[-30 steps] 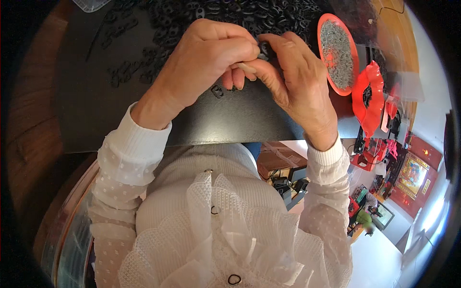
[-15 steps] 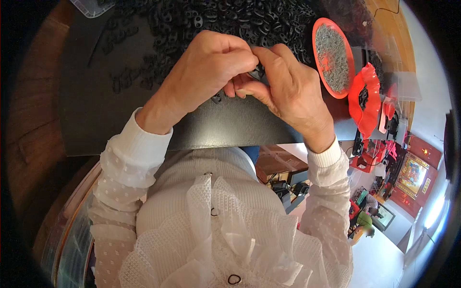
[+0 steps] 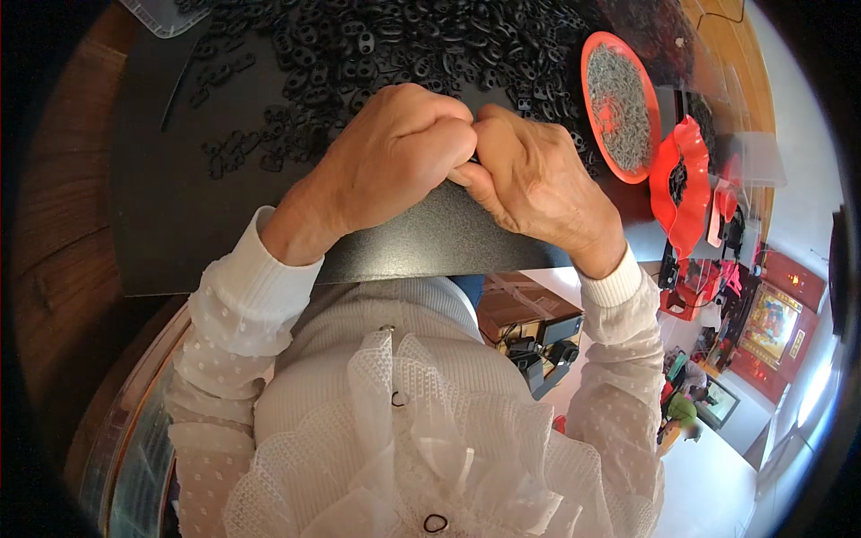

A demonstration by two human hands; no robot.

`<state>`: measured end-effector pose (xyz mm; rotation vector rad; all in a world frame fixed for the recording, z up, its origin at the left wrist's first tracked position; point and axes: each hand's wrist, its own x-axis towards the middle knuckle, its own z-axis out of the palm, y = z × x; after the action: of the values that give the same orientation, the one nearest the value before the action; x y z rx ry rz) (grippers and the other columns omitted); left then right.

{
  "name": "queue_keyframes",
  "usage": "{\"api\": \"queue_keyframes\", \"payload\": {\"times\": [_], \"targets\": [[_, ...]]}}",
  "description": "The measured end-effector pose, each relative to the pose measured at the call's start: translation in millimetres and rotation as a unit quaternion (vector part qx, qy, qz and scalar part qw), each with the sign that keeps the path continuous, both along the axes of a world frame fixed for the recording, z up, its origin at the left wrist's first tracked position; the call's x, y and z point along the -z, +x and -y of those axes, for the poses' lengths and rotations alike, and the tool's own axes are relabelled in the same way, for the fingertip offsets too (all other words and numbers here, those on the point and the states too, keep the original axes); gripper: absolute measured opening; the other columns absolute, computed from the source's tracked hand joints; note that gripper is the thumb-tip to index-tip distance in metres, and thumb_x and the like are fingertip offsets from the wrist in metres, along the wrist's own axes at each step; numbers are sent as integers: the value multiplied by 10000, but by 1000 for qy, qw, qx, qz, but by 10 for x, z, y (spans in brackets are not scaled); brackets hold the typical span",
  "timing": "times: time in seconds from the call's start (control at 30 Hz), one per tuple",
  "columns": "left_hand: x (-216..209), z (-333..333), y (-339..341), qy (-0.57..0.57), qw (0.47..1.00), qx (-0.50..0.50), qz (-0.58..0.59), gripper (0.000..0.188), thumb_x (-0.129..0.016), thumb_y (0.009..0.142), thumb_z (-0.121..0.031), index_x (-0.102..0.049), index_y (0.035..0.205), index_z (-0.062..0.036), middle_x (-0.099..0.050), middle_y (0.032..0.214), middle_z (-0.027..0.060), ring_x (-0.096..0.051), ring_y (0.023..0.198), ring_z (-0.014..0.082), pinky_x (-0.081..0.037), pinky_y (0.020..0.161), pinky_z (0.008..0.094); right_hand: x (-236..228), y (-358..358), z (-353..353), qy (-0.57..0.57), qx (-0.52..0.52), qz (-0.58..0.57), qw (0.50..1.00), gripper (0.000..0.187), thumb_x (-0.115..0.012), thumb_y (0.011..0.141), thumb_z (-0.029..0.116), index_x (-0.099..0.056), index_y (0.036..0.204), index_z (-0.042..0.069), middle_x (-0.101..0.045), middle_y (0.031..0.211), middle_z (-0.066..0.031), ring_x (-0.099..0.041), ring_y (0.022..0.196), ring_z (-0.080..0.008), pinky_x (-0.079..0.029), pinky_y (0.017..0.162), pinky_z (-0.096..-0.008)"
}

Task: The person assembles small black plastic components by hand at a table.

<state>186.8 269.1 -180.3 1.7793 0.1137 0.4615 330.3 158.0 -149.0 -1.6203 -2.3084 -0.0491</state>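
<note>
Surface: black, spread beneath the hands.
Black pieces: heaped beyond the hands on the surface [image 3: 206,238], with looser ones strewn leftward.
Left hand [image 3: 395,161]: fingers curled tight, tips met by the other hand's.
Right hand [image 3: 543,179]: fingers likewise bent into a pinch.
Red oval tray [image 3: 638,177]: filled with small grey pieces, set right of the right hand, the nearer one.
Red wavy bowl [image 3: 686,220]: set farther right.
Small dark piece [image 3: 474,160]: apparently gripped between both hands, mostly hidden; neither is nearer, and its long axis cannot be told.
</note>
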Motion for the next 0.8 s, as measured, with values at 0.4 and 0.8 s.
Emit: {"api": "queue_keyframes", "payload": {"times": [0.4, 0.8], "targets": [[-98, 221, -35, -101, 992, -1, -78, 196, -470, 781, -112, -472, 613, -11, -441, 534, 8, -413, 509, 66, -320, 473, 244, -71, -39, 342, -4, 39, -168, 985, 292, -607, 870, 271, -502, 756, 24, -455, 681, -108, -502, 561, -293, -438, 491, -341], [-519, 561, 373, -59, 998, -19, -21, 228, -558, 810, -164, -492, 644, -21, -418, 530, 47, -406, 480, 91, -315, 440, 273, -652, 270, 795, -230, 171, -566, 773, 384, -449, 984, 340, -552, 783, 29, -445, 619, 25, -383, 579, -49, -321, 513, -217]]}}
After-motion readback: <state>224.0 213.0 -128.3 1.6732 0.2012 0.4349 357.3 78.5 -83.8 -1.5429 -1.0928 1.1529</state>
